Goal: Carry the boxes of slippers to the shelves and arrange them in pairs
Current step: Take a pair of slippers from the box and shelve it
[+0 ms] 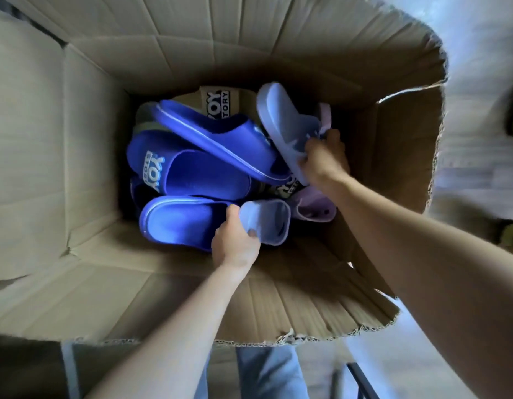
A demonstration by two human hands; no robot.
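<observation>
While both hands reach into the box (77, 156), left grip (235, 243) and right grip (324, 159) each clamp 1 light, flexible pale slipper (263, 223) by its edge.

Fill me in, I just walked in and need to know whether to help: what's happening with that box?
A person is reaching both arms into a large open cardboard box of loose slippers. The left hand grips a light blue slipper near the front, and the right hand holds another light blue slipper at the right. Dark blue slippers lie piled in the box. Nothing is on shelves yet.
</observation>
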